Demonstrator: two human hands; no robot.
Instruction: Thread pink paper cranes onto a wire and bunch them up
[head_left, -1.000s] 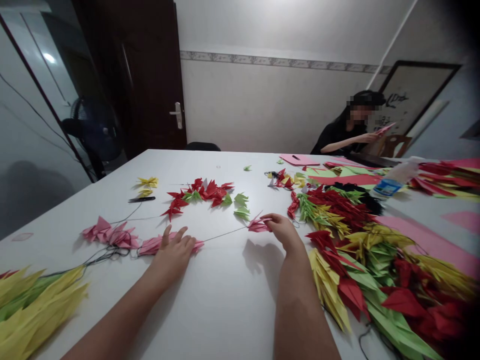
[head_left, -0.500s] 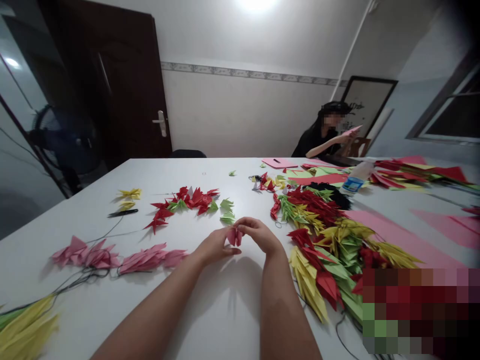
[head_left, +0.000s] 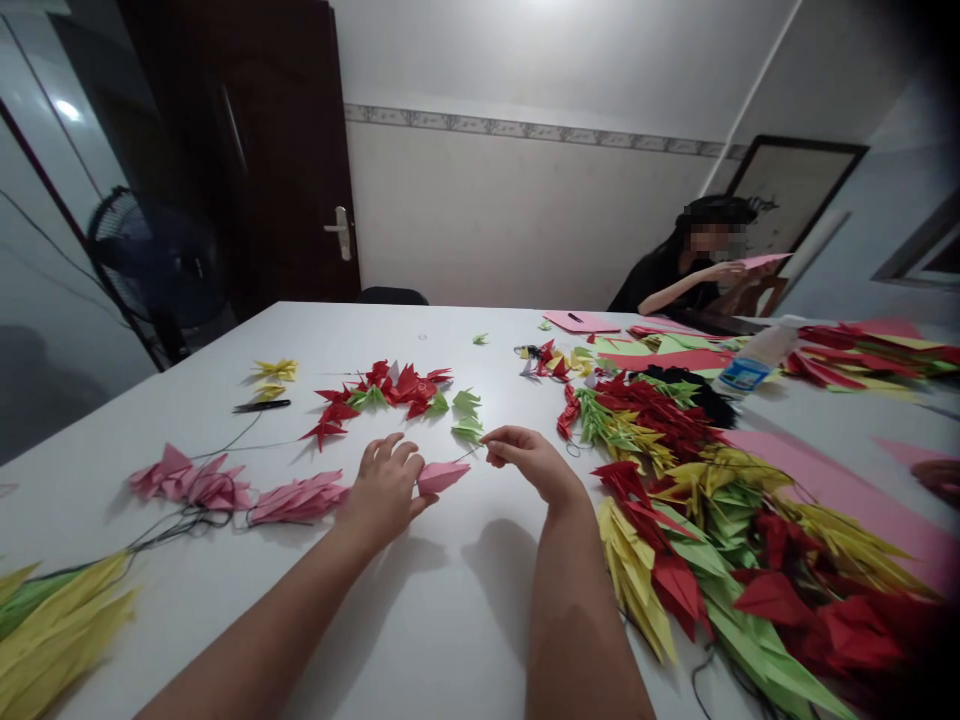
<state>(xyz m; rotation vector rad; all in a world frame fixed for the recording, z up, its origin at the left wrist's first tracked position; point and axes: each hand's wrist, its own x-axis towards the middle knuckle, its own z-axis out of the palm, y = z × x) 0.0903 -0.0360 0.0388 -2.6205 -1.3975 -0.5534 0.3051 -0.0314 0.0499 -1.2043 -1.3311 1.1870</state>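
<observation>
Between the thumb and fingers of my left hand (head_left: 388, 485) is a pink folded paper piece (head_left: 442, 476), its tip pointing right. My right hand (head_left: 525, 460) pinches the end of a thin dark thread or needle (head_left: 472, 454) that runs to the pink piece. Left of my left hand lies a string of pink folded pieces (head_left: 300, 498). Beyond my hands are an arc of red folded pieces (head_left: 409, 388) and some green ones (head_left: 468, 429). To the right lies a large heap of red, yellow and green strings (head_left: 697, 540).
Scissors (head_left: 261, 406) and yellow pieces (head_left: 276, 370) lie on the white table (head_left: 187, 400) at the left. A plastic bottle (head_left: 754, 360) stands at the right. Across the table a person (head_left: 675, 270) holds pink paper. Another hand (head_left: 941, 478) shows at the right edge.
My hands have moved apart, with the pink piece now by my left hand and the thread or needle stretched to my right. The view has shifted left, and another hand has appeared at right.
</observation>
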